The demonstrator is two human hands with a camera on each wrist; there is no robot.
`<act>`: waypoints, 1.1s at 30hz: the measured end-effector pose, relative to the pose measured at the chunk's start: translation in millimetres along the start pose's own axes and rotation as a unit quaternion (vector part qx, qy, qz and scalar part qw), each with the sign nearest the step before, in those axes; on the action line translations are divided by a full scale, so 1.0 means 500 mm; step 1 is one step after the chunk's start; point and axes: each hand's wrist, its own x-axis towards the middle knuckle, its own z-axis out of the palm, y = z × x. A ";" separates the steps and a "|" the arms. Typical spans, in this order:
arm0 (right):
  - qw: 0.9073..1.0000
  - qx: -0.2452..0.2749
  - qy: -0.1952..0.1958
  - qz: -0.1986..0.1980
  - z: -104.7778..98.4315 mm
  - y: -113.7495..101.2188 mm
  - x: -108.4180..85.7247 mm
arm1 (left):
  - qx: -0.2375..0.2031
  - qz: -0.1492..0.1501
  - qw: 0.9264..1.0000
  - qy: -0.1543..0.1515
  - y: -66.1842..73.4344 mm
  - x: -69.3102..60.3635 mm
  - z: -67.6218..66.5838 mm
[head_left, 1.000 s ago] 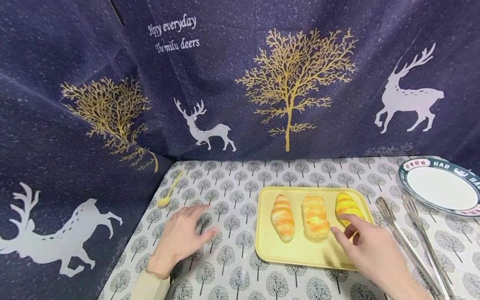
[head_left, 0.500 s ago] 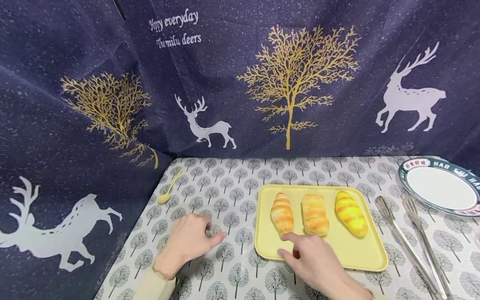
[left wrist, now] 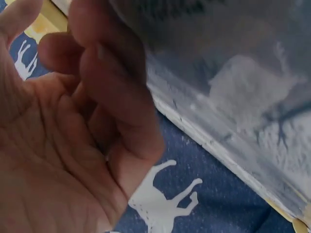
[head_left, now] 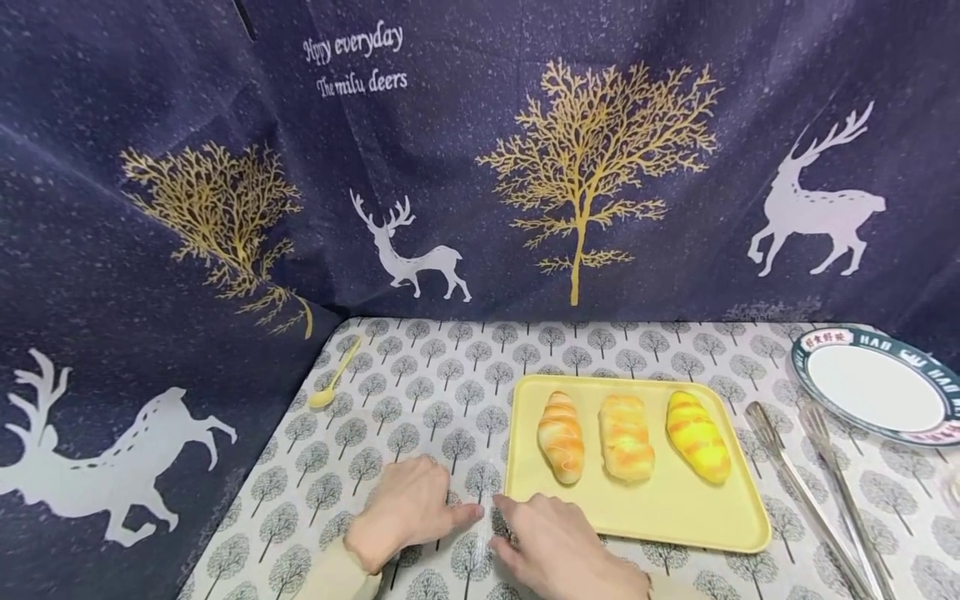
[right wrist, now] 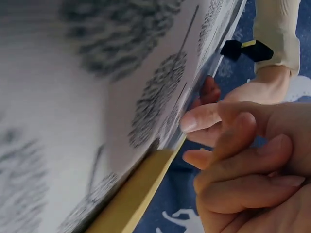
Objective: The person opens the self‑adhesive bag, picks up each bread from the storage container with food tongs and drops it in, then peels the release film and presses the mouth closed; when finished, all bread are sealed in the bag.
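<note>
Just left of the yellow tray (head_left: 675, 525), my two hands are close together over the tree-print cloth, thumbs facing each other with a small gap. My left hand (head_left: 411, 504) has its fingers loosely bent; in the left wrist view the palm (left wrist: 53, 155) shows nothing in it. My right hand (head_left: 551, 542) is by the tray's front left corner, its fingers relaxed and holding nothing; whether it touches the tray I cannot tell. On the tray lie an orange-striped bread roll (head_left: 561, 437), a squarish golden bread (head_left: 627, 437) and a yellow bread roll (head_left: 698, 437).
A yellow spoon (head_left: 335, 375) lies at the far left. Right of the tray are two long metal utensils, one a fork (head_left: 843, 475), the other fork-like (head_left: 802, 492). Beyond them sits a green-rimmed white plate (head_left: 873, 387). A dark blue deer-print curtain (head_left: 465, 167) hangs behind.
My right hand has moved left from the yellow bread roll, past the tray's front, to near my left hand. The left hand has shifted right and nearer me. The breads remain on the tray.
</note>
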 end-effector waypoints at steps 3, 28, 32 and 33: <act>1.000 0.011 -0.021 -0.013 0.011 -0.014 0.011 | -0.002 -0.016 1.000 -0.020 0.001 -0.002 0.004; 0.997 -0.038 -0.070 -0.004 0.032 -0.031 0.033 | -0.103 0.048 0.991 -0.066 -0.027 0.012 -0.011; 0.997 -0.033 -0.075 -0.002 0.034 -0.033 0.031 | -0.113 0.011 0.991 -0.065 -0.025 0.011 -0.009; 0.997 -0.034 -0.074 -0.004 0.033 -0.033 0.031 | -0.116 0.001 0.991 -0.065 -0.025 0.011 -0.008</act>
